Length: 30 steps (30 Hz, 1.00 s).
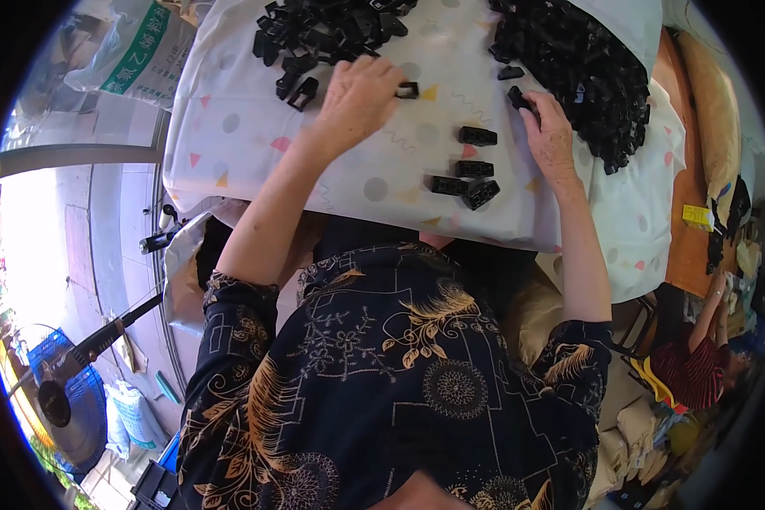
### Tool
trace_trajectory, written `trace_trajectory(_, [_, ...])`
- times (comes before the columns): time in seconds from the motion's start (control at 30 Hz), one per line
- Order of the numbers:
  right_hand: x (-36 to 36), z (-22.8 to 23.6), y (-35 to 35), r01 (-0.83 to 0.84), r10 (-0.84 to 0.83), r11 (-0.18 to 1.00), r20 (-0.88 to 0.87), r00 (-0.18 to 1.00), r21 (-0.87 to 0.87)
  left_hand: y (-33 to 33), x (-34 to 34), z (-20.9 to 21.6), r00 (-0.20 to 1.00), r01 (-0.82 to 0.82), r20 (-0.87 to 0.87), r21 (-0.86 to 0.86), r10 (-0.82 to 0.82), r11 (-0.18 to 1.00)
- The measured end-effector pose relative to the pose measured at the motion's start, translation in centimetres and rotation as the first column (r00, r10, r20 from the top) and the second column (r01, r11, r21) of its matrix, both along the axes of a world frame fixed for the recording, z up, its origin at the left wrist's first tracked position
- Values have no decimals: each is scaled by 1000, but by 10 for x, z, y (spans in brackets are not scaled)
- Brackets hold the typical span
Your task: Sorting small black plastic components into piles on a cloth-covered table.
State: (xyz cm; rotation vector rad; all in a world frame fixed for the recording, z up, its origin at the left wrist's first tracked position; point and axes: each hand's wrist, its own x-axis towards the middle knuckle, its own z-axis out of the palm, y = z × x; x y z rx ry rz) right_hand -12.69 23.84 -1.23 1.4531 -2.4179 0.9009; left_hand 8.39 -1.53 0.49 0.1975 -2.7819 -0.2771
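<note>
Both black clip piles (331, 30) cut off by top edge.

From my feed I mostly see the shirt (382, 382): dark navy or black, short sleeves ending above the elbows, covered in gold-tan feathery leaves, round mandala-like medallions and thin pale line drawings of flowers and boxes (pretty busy print, honestly). Both forearms are bare, and I can't spot rings or a watch on the left hand (357, 98) or right hand (551, 136).

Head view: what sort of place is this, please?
Probably a small home workshop for piecework. A cloth-covered table holds piles of black plastic parts, sacks stand nearby, and a fan stands on the floor.
</note>
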Motion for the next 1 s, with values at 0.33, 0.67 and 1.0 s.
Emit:
trace_trajectory(0.33, [22, 12, 8, 20, -23, 999, 107, 994, 30, 61, -50, -3, 996, 90, -53, 395, -75, 914])
trace_trajectory(0.67, [28, 65, 1, -79, 47, 971, 145, 988, 225, 56, -39, -10, 996, 85, -60, 459, -64, 885])
trace_trajectory(1.0, [16, 64, -2, -248, 236, 925, 78, 969, 287, 59, -39, -14, 981, 104, -190, 349, -38, 931])
